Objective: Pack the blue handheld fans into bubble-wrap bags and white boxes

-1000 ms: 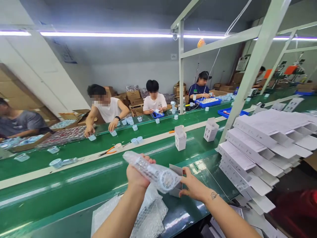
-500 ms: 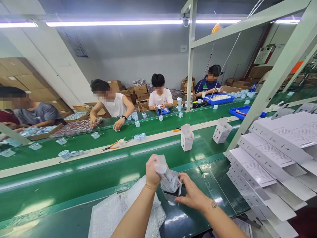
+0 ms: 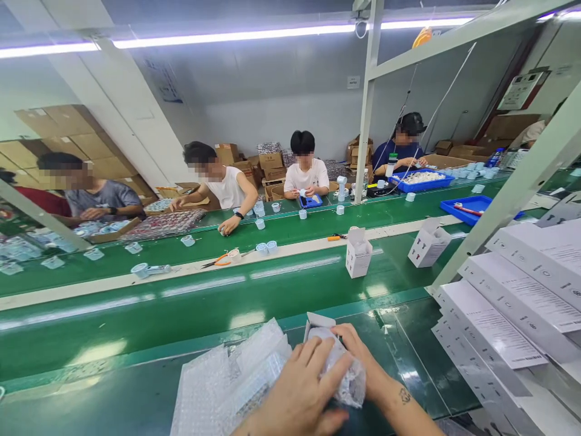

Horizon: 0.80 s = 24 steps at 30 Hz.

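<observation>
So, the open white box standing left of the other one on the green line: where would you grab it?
I'd pinch the left white box across two opposite walls, below its raised flaps, reaching from the wearer's side. It stands upright, its near walls look flat and unobstructed, and the flaps look thin enough to bend.

Head view, forward-down over hands [image 3: 302, 381]

"what can't you see on your feed?"

"the left hand [image 3: 308, 383] covers part of the wrapped bundle [image 3: 352, 389]; the small box [image 3: 318, 321] is mostly hidden from me."

"and the edges?"

"bottom cuts the bubble wrap [image 3: 203, 387]; right cuts the carton stack [image 3: 503, 330], its print too small for me."
</observation>
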Available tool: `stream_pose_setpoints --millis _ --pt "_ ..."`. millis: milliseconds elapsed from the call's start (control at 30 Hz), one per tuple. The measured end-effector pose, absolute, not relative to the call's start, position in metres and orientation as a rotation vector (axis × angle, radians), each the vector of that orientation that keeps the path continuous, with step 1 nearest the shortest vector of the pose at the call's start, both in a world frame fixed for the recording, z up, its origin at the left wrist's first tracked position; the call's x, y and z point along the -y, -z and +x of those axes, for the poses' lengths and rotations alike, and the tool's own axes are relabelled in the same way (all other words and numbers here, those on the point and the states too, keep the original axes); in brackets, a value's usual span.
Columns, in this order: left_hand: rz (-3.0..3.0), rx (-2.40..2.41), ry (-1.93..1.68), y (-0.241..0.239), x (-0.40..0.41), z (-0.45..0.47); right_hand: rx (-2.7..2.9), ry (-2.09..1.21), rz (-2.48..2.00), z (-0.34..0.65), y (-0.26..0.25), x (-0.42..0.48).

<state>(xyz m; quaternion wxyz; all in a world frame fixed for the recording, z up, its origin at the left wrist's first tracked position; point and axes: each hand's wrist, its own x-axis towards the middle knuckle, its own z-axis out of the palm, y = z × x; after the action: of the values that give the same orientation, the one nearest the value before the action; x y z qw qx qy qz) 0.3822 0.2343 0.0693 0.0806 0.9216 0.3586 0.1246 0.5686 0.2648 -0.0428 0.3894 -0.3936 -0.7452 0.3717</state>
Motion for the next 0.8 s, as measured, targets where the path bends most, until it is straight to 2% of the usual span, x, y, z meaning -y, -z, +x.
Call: stream_pose_setpoints --millis 67,233,300,367,567,800 --pt "2.677 -1.13 -0.285 -0.07 -0.232 0.394 1.881 -0.946 -1.017 0.57 0.045 -0.264" --pt "1.977 -1.182 -0.686 -0.07 -0.263 0.38 1.825 -1.042 -1.106 0.574 0.046 -0.261" --pt "1.778 -1.189 -0.736 -0.07 -0.277 0.365 1.808 -1.074 -1.151 0.572 0.045 -0.262" --pt "1.844 -1.223 -0.655 -0.07 -0.287 0.357 1.827 -1.086 -1.15 0.569 0.045 -0.263" --pt "2.541 -1.133 -0.023 -0.068 -0.292 0.383 1.846 -1.059 -1.134 0.564 0.042 -0.266" --pt "2.712 -1.183 0.061 -0.041 -0.268 0.394 1.854 -1.026 -1.088 0.567 0.065 -0.26"
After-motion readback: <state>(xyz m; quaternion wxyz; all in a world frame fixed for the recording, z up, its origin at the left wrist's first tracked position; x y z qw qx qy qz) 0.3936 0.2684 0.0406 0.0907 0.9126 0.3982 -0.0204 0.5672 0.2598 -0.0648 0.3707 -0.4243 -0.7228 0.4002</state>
